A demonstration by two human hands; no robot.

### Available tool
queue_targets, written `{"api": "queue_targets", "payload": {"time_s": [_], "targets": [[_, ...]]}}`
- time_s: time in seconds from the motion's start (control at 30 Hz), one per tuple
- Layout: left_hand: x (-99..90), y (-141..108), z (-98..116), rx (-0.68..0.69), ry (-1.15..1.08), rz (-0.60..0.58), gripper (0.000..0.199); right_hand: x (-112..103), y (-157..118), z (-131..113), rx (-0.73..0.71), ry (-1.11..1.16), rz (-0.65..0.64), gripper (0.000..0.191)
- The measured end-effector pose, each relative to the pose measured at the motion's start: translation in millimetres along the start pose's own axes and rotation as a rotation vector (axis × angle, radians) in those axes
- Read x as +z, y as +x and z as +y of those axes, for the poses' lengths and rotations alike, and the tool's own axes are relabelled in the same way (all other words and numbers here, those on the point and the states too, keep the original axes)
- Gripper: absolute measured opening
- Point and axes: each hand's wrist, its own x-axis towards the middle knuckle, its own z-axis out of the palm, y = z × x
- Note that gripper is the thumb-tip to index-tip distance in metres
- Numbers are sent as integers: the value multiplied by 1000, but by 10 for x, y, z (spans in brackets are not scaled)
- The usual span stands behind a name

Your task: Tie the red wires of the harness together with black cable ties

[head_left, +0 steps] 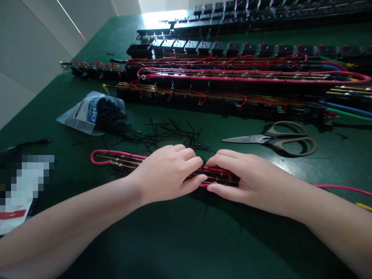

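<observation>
A long black socket strip point(222, 177) with brass bars and a red wire along its sides lies across the table in front of me. My left hand point(171, 170) is closed over its middle, thumb on the near side and fingers on the far side. Just to the right, my right hand point(235, 172) grips the same strip, its thumb at the near edge. The fingertips of both hands almost meet around a dark tie on the strip. Toward the left end, the red wire point(100, 152) bends round in a loop. My left hand hides part of the strip.
Behind the hands are loose black cable ties point(177, 131), an open plastic bag point(91, 112) of more ties, and scissors point(270, 138) pointing left. Several wired strips point(221, 77) and rows of black sockets point(232, 48) fill the far side of the green table point(162, 248).
</observation>
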Motion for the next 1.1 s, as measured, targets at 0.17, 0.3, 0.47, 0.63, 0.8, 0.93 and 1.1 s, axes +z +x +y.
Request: {"api": "queue_targets", "payload": {"time_s": [0.17,0.3,0.47,0.63,0.8,0.93,1.1], "targets": [[4,-3,-9,15,19,14,45,3,-4,2,0,-3,-5,33],[11,-13,-14,29,28,22,51,-5,-14,1,5,-6,-12,35],[24,-16,-7,41,53,23,51,-7,-6,-4,1,-14,-6,33],[29,-14,9,23,72,20,44,-25,8,-13,3,3,-6,39],[27,-21,14,15,50,26,43,-8,-19,-4,7,-3,-19,40],[21,-21,23,15,42,29,42,0,14,10,10,-25,-14,37],[21,-22,18,13,30,8,40,-58,-24,-122,-120,-297,131,30]]}}
